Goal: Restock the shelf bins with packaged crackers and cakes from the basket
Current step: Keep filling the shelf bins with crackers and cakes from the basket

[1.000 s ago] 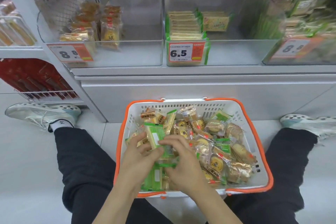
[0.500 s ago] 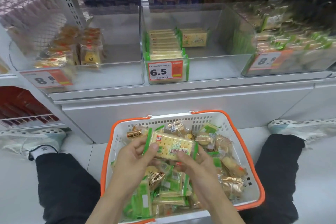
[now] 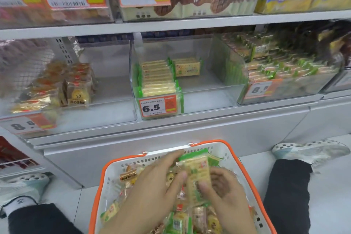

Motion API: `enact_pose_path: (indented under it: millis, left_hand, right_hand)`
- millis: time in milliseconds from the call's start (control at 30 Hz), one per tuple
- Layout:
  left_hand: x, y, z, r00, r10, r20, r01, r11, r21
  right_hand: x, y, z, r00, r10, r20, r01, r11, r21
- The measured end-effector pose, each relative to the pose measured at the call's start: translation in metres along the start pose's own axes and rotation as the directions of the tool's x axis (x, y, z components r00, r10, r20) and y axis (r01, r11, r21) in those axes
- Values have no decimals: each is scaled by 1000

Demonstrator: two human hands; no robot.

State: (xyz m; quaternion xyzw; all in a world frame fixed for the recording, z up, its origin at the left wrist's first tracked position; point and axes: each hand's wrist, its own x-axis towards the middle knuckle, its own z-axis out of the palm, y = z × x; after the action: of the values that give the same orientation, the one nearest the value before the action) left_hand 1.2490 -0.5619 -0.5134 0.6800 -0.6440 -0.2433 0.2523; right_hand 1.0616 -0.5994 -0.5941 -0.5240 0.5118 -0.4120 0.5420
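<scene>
I observe both hands low in the centre of the frame, above the white basket with its orange rim. My left hand and right hand together hold one green-edged cracker packet, standing on end, fingers curled round its sides. The basket below holds mixed cracker and cake packets. At mid-frame, the clear bin tagged 6.5 contains a row of matching crackers on its left side.
</scene>
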Motion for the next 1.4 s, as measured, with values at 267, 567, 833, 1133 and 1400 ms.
enact_pose_path:
  millis: [267,567,833,1133,1400]
  left_hand:
    - [101,22,-56,896,286,-340,-262,958,116]
    - [234,-9,-72,959,-182,-219,255,891,376]
    - [236,-10,-69,958,-155,-242,255,845,470]
    - [238,-10,-68,956,-167,-243,270,823,499]
    - [238,-11,-67,945,-136,-297,268,842,468]
  right_hand:
    - [54,-82,1,990,143,-12,-124,895,428]
    - [168,-193,-19,923,-384,25,376,889,-262]
    - [319,-190,-2,964,-140,226,265,412,-872]
    - [377,-161,26,984,-143,105,150,353,-923]
    - [384,-153,29,977,-212,-7,81,402,-912]
